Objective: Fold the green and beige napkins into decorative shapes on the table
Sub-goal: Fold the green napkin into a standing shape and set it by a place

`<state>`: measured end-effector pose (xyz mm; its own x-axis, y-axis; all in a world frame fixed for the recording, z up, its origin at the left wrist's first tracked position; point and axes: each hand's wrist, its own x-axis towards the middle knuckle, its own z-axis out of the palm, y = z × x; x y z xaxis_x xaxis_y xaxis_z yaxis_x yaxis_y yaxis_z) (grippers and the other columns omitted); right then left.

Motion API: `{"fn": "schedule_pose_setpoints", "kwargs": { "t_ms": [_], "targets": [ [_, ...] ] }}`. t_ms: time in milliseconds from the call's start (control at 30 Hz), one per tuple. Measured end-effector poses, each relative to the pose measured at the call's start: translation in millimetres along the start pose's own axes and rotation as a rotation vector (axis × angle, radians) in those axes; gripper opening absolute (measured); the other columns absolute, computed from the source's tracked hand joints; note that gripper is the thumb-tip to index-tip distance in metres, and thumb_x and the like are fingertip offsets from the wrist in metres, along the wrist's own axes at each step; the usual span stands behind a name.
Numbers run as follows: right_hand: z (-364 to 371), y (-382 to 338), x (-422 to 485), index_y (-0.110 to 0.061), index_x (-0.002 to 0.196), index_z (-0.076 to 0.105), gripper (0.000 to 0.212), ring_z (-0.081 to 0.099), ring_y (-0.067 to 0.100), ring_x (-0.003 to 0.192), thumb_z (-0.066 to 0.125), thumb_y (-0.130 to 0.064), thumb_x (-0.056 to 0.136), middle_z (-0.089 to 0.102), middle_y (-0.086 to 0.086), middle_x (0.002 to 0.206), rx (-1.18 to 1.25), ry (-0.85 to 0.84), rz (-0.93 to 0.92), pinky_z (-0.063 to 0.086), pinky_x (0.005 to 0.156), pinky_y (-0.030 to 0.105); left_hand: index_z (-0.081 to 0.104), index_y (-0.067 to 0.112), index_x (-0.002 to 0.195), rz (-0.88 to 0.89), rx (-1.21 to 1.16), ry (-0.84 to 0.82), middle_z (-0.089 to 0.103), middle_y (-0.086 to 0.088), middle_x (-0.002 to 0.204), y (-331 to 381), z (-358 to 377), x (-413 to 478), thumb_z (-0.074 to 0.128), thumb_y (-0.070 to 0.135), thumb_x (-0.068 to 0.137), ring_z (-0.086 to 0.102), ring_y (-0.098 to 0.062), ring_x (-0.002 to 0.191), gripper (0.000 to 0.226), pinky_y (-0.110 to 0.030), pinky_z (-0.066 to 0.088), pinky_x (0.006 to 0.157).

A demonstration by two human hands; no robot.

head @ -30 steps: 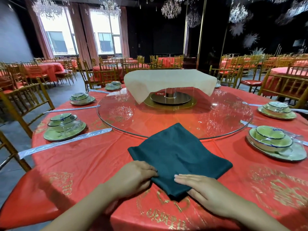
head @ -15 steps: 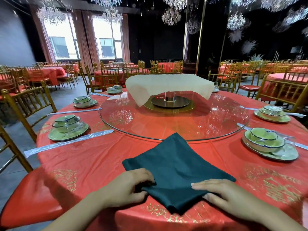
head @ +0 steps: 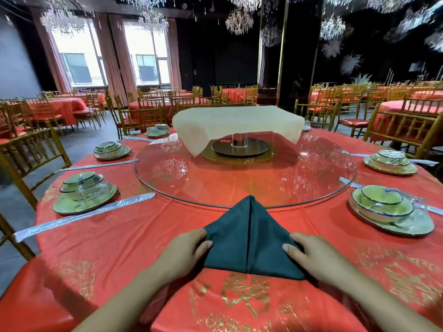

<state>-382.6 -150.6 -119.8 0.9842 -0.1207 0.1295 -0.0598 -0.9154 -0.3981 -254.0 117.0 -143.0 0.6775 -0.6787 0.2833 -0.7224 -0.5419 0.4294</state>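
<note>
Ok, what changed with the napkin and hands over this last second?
The green napkin went from a flat diamond to a triangle with a centre seam, its sides folded in to the middle. The left hand and right hand now hold its side edges. The beige napkin and place settings stayed put.

Two tall bright windows (head: 78, 56) in the upper left are flanked by dusty-pink curtains (head: 112, 56). Beside them at far left is a plain grey wall (head: 16, 68). Crystal chandeliers (head: 239, 21) hang along the top against a black back wall (head: 227, 56), which is split by a gold pillar (head: 280, 56). Gold-framed chairs with red seats (head: 354, 122) ring round red-clothed tables (head: 62, 104) on a grey floor (head: 79, 137).
</note>
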Motion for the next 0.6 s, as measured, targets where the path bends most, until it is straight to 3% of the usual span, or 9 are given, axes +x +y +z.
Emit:
{"fn": "schedule_pose_setpoints", "kwargs": {
  "t_ms": [67, 133, 233, 367, 600],
  "targets": [
    [-2.0, -3.9, 5.7, -0.023, 0.065, 0.029, 0.037, 0.045, 0.022, 0.075, 0.042, -0.04, 0.095, 0.041, -0.008, 0.064, -0.109, 0.0, 0.045, 0.028, 0.06, 0.035, 0.028, 0.029, 0.064, -0.051, 0.002, 0.008, 0.059, -0.007, 0.076, 2.1, 0.4, 6.7, 0.025, 0.059, 0.077, 0.055, -0.031, 0.081, 0.033, -0.035, 0.031, 0.064],
    [-5.0, -6.3, 13.8, -0.024, 0.064, 0.026, 0.038, 0.052, 0.028, 0.089, 0.039, -0.041, 0.096, 0.051, -0.006, 0.074, -0.164, -0.01, 0.086, 0.028, 0.063, 0.035, 0.026, 0.028, 0.065, -0.112, 0.042, 0.009, 0.062, -0.014, 0.086, 4.9, 0.2, 14.4, 0.036, 0.047, 0.089, 0.056, -0.033, 0.086, 0.031, -0.037, 0.033, 0.065],
    [-5.4, -6.5, 27.4, -0.025, 0.064, 0.024, 0.038, 0.054, 0.029, 0.103, 0.037, -0.041, 0.097, 0.062, 0.005, 0.102, -0.219, -0.045, 0.111, 0.03, 0.066, 0.034, 0.031, 0.023, 0.078, -0.181, 0.179, -0.015, 0.064, -0.013, 0.098, 6.4, 5.1, 22.5, 0.041, 0.035, 0.097, 0.056, -0.034, 0.096, 0.024, -0.035, 0.031, 0.066],
    [3.1, -4.0, 38.7, -0.024, 0.078, 0.029, 0.029, 0.056, 0.03, 0.104, 0.033, -0.045, 0.097, 0.062, 0.008, 0.108, -0.34, -0.038, 0.127, 0.03, 0.065, 0.034, 0.04, 0.018, 0.092, -0.185, 0.323, -0.071, 0.062, -0.011, 0.107, 6.1, 5.3, 30.4, 0.036, 0.035, 0.098, 0.055, -0.034, 0.104, 0.019, -0.038, 0.039, 0.076],
    [15.1, -3.6, 40.5, -0.022, 0.094, 0.032, 0.023, 0.057, 0.028, 0.107, 0.03, -0.044, 0.098, 0.061, 0.004, 0.115, -0.404, 0.022, 0.152, 0.028, 0.064, 0.032, 0.044, 0.011, 0.106, -0.166, 0.356, -0.13, 0.052, -0.009, 0.113, 3.1, 6.2, 39.5, 0.034, 0.036, 0.099, 0.053, -0.035, 0.104, 0.027, -0.04, 0.039, 0.078]
  ]
}}
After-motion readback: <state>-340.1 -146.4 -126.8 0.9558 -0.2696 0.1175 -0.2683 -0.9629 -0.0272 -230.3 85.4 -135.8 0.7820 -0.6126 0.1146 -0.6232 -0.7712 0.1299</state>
